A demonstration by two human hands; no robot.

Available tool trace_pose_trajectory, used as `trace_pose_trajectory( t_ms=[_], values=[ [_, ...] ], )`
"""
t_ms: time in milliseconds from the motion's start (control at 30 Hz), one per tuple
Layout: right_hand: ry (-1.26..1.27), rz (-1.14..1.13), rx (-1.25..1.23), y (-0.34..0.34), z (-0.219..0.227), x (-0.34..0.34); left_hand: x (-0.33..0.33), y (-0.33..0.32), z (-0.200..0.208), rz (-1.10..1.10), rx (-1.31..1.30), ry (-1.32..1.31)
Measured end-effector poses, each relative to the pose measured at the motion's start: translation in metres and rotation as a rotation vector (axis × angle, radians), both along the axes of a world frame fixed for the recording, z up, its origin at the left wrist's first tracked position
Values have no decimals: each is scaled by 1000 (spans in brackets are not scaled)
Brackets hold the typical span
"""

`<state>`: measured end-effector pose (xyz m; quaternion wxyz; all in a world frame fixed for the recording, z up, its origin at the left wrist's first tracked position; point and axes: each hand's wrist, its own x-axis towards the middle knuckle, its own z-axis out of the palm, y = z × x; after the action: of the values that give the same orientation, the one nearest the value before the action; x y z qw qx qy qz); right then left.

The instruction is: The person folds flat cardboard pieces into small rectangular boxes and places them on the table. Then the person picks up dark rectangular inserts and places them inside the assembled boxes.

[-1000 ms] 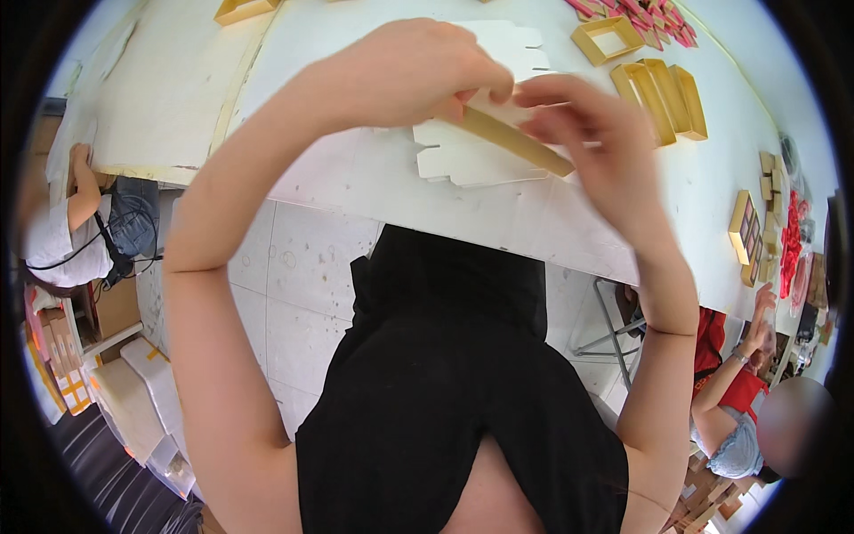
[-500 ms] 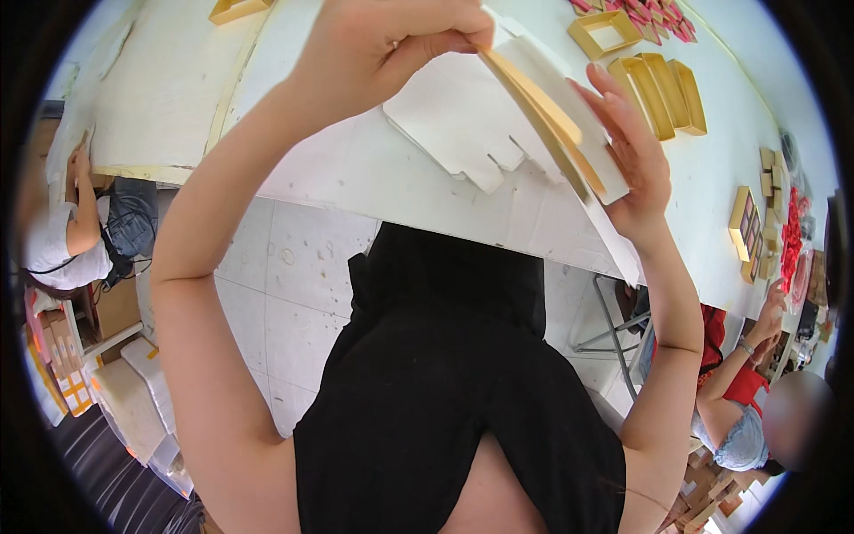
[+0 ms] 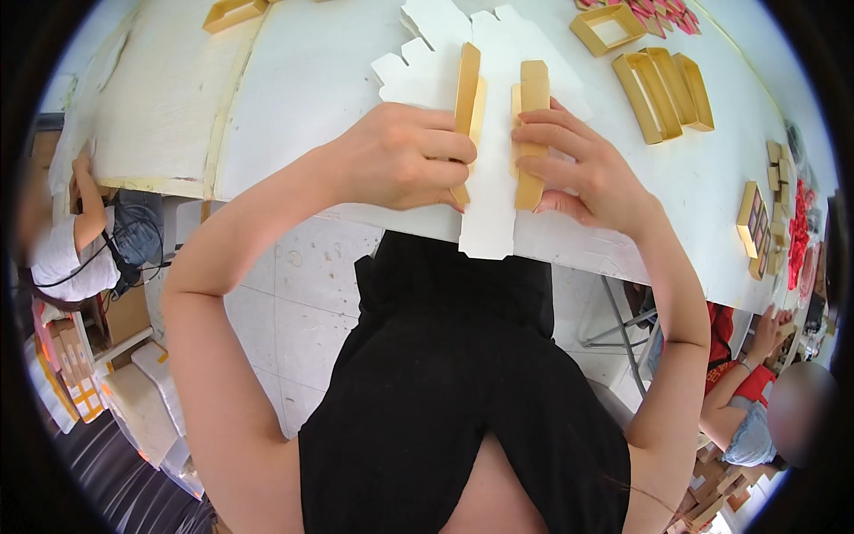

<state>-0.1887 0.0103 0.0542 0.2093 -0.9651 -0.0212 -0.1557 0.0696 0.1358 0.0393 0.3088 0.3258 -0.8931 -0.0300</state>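
A cardboard box blank, white inside and gold outside, lies at the table's near edge with its white middle strip (image 3: 489, 196) facing up and its near end jutting past the edge. Its two long sides stand folded up. My left hand (image 3: 405, 156) is closed on the left gold side (image 3: 467, 76), fingers bent over it. On the right gold side (image 3: 535, 84) my right hand (image 3: 583, 165) is closed, fingers across the panel and thumb near its lower end. Beyond my left hand, white notched blanks (image 3: 418, 76) lie loosely overlapped; the box blank partly hides them.
Gold box frames (image 3: 648, 98) and another frame (image 3: 608, 28) lie at the far right, beside pink pieces (image 3: 654, 13). One more gold frame (image 3: 233, 12) is far left. Filled gold boxes (image 3: 753, 222) line the right edge. People work at left and right. Metal stool legs (image 3: 623, 329) stand below.
The box blank has come down from a raised tilt to the table, its sides now folded up. My left hand has moved nearer; my right hand's spread fingers have closed on the right side.
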Motion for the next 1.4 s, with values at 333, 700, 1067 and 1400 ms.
trace_pose_trajectory(
  t_ms=[333, 700, 1067, 1400],
  values=[
    [-202, -173, 216, 29, -17, 8, -34, 8, -14, 210, -131, 127],
    [-400, -147, -282, 32, -22, 11, -29, 19, 0, 172, -95, -65],
    [-13, -100, 391, 19, 7, -6, -52, 14, -7, 314, -128, 89],
    [-347, -358, -2, 46, -12, 17, -60, -3, 18, 572, 740, 780]
  ],
)
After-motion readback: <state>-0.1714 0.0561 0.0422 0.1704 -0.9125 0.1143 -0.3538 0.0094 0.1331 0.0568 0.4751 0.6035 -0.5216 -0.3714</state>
